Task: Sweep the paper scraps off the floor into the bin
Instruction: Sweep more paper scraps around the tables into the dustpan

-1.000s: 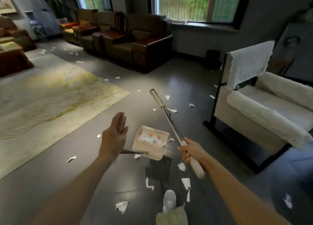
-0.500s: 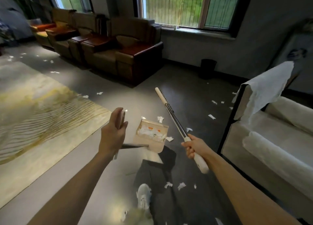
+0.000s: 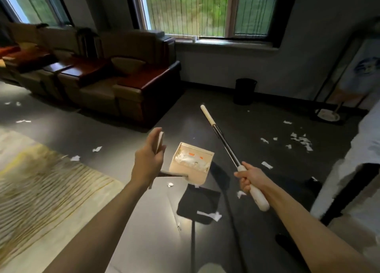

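Two tools in hand. Left grip [image 3: 148, 161] curls round the upright cream handle of the beige plastic dustpan [image 3: 191, 165], which is held off the grey floor [image 3: 144, 221] with its shadow below. White scraps lie in its tray. Right grip [image 3: 249, 178] wraps round the cream end of the silver metal broom shaft [image 3: 225, 146], which slants up and away. Torn white paper scraps [image 3: 301, 141] lie scattered on the floor, thickest at right. Round black bin [image 3: 244, 90] stands at the far wall under the window, well apart from the dustpan.
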The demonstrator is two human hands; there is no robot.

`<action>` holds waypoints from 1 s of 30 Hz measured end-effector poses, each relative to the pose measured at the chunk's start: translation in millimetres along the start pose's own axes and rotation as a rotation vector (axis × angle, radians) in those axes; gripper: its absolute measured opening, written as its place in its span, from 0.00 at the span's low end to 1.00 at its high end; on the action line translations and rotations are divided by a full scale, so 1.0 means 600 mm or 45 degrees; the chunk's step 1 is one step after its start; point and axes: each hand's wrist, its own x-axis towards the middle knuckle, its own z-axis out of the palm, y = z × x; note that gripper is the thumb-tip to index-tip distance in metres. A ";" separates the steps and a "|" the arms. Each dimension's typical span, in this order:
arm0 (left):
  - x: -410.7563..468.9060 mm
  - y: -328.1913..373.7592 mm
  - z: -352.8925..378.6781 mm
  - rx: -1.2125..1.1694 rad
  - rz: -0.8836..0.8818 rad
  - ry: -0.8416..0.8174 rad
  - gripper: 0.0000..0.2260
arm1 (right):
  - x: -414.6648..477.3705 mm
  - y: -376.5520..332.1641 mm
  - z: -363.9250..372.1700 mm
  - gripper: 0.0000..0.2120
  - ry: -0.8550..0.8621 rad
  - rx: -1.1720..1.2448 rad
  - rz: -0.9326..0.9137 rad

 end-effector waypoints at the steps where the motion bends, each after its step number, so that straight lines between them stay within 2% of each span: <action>1: 0.046 -0.010 0.016 0.008 0.002 -0.011 0.23 | 0.038 -0.026 0.005 0.33 0.011 0.014 0.000; 10: 0.484 -0.084 0.184 -0.087 0.044 -0.085 0.23 | 0.414 -0.267 0.028 0.34 0.080 0.149 -0.001; 18: 0.846 -0.096 0.309 -0.163 0.051 -0.112 0.22 | 0.649 -0.494 0.031 0.34 0.159 0.293 -0.012; 27: 1.261 -0.130 0.520 -0.282 0.232 -0.235 0.21 | 0.933 -0.698 0.011 0.34 0.338 0.462 -0.133; 30: 1.394 -0.127 0.583 -0.239 0.320 -0.266 0.21 | 1.009 -0.762 -0.003 0.33 0.410 0.529 -0.146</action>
